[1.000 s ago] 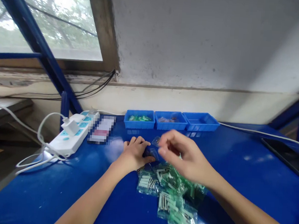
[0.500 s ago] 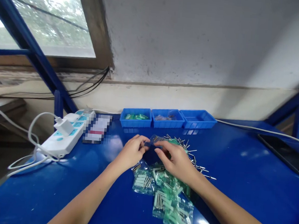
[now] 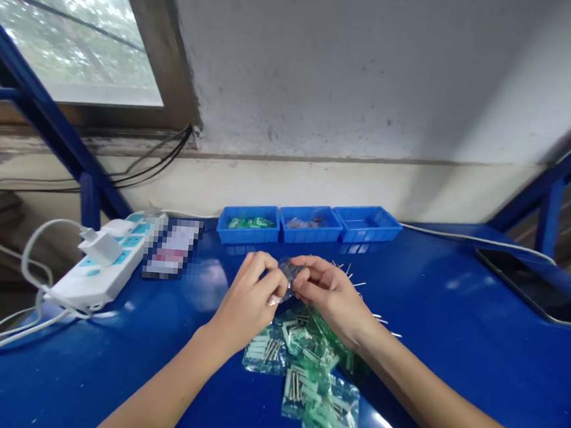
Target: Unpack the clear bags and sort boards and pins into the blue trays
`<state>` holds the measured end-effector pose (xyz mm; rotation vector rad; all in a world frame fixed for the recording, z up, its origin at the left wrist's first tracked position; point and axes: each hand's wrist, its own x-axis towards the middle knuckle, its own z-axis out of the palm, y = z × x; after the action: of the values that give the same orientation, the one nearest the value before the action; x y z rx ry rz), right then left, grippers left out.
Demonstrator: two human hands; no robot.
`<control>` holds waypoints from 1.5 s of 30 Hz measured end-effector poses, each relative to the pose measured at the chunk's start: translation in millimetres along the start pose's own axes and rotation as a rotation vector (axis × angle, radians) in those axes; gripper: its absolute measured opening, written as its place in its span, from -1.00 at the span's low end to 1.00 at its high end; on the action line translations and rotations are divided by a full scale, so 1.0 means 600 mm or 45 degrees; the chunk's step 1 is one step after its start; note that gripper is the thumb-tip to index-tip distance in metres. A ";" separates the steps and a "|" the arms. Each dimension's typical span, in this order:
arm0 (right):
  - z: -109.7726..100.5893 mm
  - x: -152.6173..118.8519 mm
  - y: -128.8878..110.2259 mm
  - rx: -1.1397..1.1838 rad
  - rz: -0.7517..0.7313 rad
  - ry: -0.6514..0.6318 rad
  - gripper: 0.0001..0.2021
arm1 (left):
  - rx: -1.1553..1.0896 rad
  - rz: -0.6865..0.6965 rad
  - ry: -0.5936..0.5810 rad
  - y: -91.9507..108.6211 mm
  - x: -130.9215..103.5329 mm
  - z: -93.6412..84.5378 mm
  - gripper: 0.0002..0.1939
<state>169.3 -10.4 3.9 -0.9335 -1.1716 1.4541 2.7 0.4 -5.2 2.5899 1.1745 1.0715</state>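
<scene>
A small clear plastic bag (image 3: 291, 272) is held between both hands above the blue table. The fingers of my left hand (image 3: 256, 291) are curled and pinch its left side. From the right, my right hand (image 3: 327, 291) pinches it between thumb and fingers. Just below the hands lie several clear and greenish bags (image 3: 320, 398) with pale green plugs and metal screws inside. Loose metal screws (image 3: 390, 324) stick out past my right hand, which partly hides them.
Three blue trays stand along the wall: one with green items (image 3: 248, 233), one with small bags (image 3: 309, 234), one bare inside (image 3: 367, 232). A white power strip (image 3: 97, 281) with cables and a blurred-out object (image 3: 173, 248) lie left; a black phone (image 3: 531, 286) lies right.
My hands have come closer together on the small bag, and my left hand has curled its fingers more. The whole view has shifted slightly, with the trays and phone now further left.
</scene>
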 end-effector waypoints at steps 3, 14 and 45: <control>-0.009 0.008 0.004 -0.085 0.004 0.118 -0.68 | 0.047 -0.108 0.023 0.005 0.004 -0.003 -0.84; -0.014 -0.007 0.012 -1.020 -0.919 0.088 -0.74 | -1.071 -0.896 -0.239 -0.005 0.020 0.000 -0.63; -0.107 0.076 -0.121 -1.667 -1.390 1.026 -0.89 | 0.149 -0.338 -0.668 -0.069 -0.013 -0.044 -0.68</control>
<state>238.4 48.5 60.5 -1.1718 -1.5061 -0.6883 -43.5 19.3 -4.7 2.4666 1.4028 0.2520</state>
